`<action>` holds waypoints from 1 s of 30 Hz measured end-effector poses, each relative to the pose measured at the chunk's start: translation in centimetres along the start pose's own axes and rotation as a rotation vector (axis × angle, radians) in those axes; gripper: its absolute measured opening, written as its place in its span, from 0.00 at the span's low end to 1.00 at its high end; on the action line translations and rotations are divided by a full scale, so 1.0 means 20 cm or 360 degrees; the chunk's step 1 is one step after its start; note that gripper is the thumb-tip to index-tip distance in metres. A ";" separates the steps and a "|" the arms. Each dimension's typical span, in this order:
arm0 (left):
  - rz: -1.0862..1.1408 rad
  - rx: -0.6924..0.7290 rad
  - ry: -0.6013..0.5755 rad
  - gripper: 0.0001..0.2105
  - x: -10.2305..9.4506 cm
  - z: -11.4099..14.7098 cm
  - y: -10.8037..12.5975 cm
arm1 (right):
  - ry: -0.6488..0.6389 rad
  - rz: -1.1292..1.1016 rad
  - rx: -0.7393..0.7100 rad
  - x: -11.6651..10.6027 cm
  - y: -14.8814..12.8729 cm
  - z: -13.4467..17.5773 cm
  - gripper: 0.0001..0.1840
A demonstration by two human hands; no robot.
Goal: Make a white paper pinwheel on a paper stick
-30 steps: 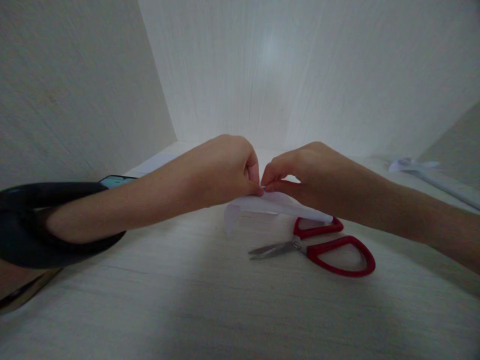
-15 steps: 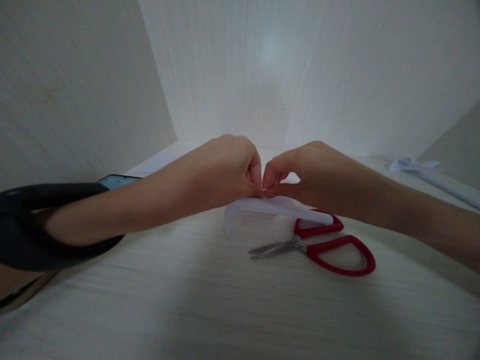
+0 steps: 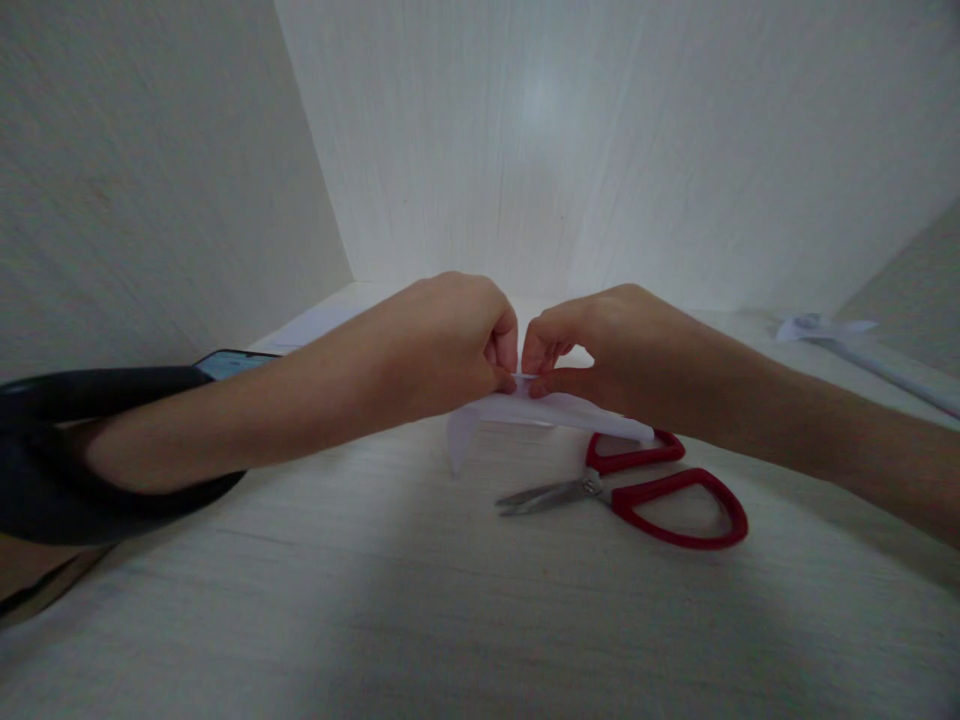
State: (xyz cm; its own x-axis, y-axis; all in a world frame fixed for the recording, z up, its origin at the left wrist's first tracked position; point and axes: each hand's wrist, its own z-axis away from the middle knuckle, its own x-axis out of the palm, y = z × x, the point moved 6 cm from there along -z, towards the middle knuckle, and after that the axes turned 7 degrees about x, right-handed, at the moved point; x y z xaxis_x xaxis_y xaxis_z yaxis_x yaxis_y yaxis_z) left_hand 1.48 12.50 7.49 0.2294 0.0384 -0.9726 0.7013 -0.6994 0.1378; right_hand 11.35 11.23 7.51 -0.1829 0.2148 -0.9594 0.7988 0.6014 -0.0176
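Observation:
Both hands meet near the middle of the view over a piece of white paper point(image 3: 559, 410). My left hand point(image 3: 469, 335) pinches the paper's upper edge between thumb and curled fingers. Close beside it, my right hand point(image 3: 581, 340) pinches the same edge, with a small gap between the two thumbs. A pointed flap of the paper hangs down at its left, and its right end narrows over the scissors' upper handle. The red-handled scissors point(image 3: 679, 505) lie on the table just below, blades slightly apart and pointing left. My hands hide part of the paper.
A white paper pinwheel shape on a stick point(image 3: 817, 328) lies at the far right. Behind my left forearm are a phone point(image 3: 232, 363) and a flat white sheet point(image 3: 315, 325). Pale panels rise behind and on both sides of the wood-grain table point(image 3: 465, 600).
My fingertips have drawn slightly apart, so a short stretch of the paper edge now shows between them. The paper's right end has shifted a little left. The scissors lie as before.

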 end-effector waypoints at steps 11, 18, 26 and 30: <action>0.0085 0.0035 0.0036 0.13 -0.01 0.00 0.00 | 0.0052 0.0104 0.0242 -0.01 0.03 0.00 0.10; 0.0121 -0.0080 0.0081 0.10 -0.02 0.00 -0.04 | 0.0019 0.0081 0.0156 -0.02 0.01 0.01 0.11; 0.0112 -0.0070 0.0110 0.13 -0.04 0.00 -0.01 | 0.0166 0.0097 0.0296 -0.05 0.02 0.03 0.08; 0.0085 -0.0047 0.0167 0.14 -0.06 0.00 0.00 | 0.0131 0.0069 0.0253 -0.05 0.03 0.02 0.07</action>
State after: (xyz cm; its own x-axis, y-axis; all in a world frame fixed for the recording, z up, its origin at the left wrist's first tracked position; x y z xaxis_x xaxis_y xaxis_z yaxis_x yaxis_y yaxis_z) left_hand 1.15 12.41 8.57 0.3354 0.0774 -0.9389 0.7056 -0.6810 0.1959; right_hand 12.18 11.00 8.42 -0.1873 0.3043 -0.9340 0.8863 0.4623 -0.0271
